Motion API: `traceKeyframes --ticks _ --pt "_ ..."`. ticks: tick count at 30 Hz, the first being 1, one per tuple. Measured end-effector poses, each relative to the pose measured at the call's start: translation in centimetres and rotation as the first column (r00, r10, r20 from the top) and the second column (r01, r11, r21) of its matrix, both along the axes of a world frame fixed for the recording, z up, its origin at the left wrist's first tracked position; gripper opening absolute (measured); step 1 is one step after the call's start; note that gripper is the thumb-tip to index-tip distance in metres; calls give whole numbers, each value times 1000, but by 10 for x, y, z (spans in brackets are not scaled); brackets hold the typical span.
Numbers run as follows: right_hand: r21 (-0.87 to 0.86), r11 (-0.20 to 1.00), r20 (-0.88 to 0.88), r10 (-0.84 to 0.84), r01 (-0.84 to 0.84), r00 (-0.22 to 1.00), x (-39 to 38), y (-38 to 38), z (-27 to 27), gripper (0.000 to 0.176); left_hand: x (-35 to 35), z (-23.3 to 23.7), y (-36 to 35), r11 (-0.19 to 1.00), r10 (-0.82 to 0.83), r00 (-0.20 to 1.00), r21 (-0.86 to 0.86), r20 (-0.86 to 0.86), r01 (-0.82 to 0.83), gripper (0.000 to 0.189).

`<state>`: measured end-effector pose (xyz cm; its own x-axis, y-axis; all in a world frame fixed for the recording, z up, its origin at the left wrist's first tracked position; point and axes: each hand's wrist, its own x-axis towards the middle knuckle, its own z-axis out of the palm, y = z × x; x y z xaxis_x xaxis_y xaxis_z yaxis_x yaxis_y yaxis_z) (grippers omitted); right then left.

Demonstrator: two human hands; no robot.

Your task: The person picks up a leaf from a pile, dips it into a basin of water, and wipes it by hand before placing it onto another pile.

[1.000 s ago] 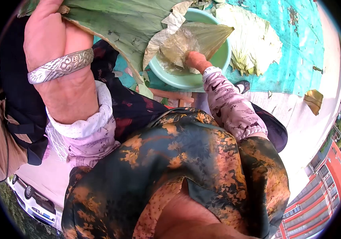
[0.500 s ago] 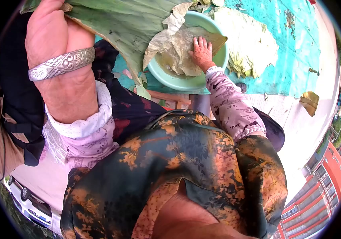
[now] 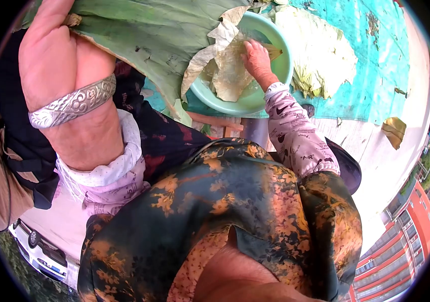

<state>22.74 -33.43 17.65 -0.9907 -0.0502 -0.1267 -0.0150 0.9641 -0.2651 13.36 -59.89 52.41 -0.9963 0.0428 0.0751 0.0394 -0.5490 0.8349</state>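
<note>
My right hand (image 3: 258,60) is over a pale turquoise basin (image 3: 286,75), its fingers curled and closed on a wet, brownish dried leaf (image 3: 232,70) that lies partly in the water. The leaf's pale, crumpled edge hangs over the basin's left rim. At the upper left, my left hand (image 3: 49,38), below which the wrist wears a silver bangle (image 3: 74,100), is beside the stub end of a big green folded leaf (image 3: 144,35). Its fingertips run out of view at the top, so their grip is hidden. The green leaf reaches across to the basin.
Pale, flattened leaves (image 3: 318,50) lie right of the basin on a turquoise sheet (image 3: 376,75). A brown leaf piece (image 3: 393,132) sits at the sheet's edge. Dark bags (image 3: 24,126) stand at my left. A white car (image 3: 39,249) and a red building (image 3: 401,246) are farther off.
My right hand has gone from flat, spread fingers to curled ones, and the wet leaf under it has shifted. My left hand has moved slightly left and down.
</note>
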Motion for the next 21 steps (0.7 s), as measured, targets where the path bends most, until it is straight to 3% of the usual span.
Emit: traceKeyframes --ticks 2,3,6,10,11,13,16,18,21 --pt "251 967 -131 -18 50 991 -6 14 17 42 7 -6 19 1000 16 990 15 -139 -14 25" --pt "303 952 123 -91 50 988 -15 26 7 39 9 -6 21 1000 7 984 8 -176 -6 26" --pt "407 913 293 -143 12 945 -18 32 -8 36 14 -2 22 999 -32 977 -11 -211 31 26" --pt "240 954 356 -257 178 898 -15 39 12 19 7 -7 18 995 -74 985 59 -153 84 25" --pt "197 955 459 -288 220 840 -21 43 26 26 3 -8 13 989 -99 984 92 -149 114 24" --pt "167 971 427 -229 172 875 -26 60 32 29 0 -9 9 976 -139 984 150 -113 155 24" --pt "104 985 332 -167 140 928 -26 75 55 29 -3 4 31 985 80 978 136 192 -107 23" --pt "79 991 301 -124 104 946 -28 77 73 28 -4 5 31 977 115 959 147 260 -157 23" --pt "113 987 299 -143 114 943 -31 67 112 27 -18 -24 16 969 -33 997 245 72 14 21"
